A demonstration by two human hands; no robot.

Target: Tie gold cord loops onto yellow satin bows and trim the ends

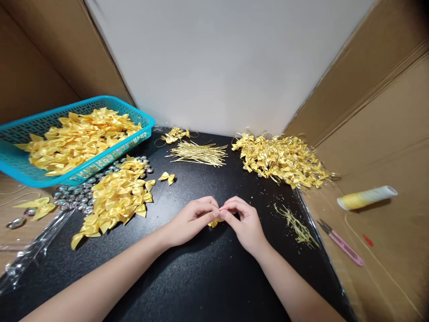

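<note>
Low over the black table, my left hand [196,219] and my right hand [244,223] meet, fingertips pinched together on a yellow ribbon bow [213,223]. Most of the bow is hidden behind the fingers, and anything else in the pinch cannot be made out. Just beyond the hands lies a bundle of cut gold cords [199,153]. A single yellow bow [166,178] rests left of them. Nearer my left arm is a pile of loose yellow bows [117,192], with silver beads [72,197] heaped beside it.
A turquoise basket [100,174] full of yellow bows stands at the left. Bows with cord loops [284,161] are heaped at the back right, and a few more [176,134] at the back. Cord scraps [296,226], pink thread snips [342,243] and a yellow-white roll [367,197] lie right.
</note>
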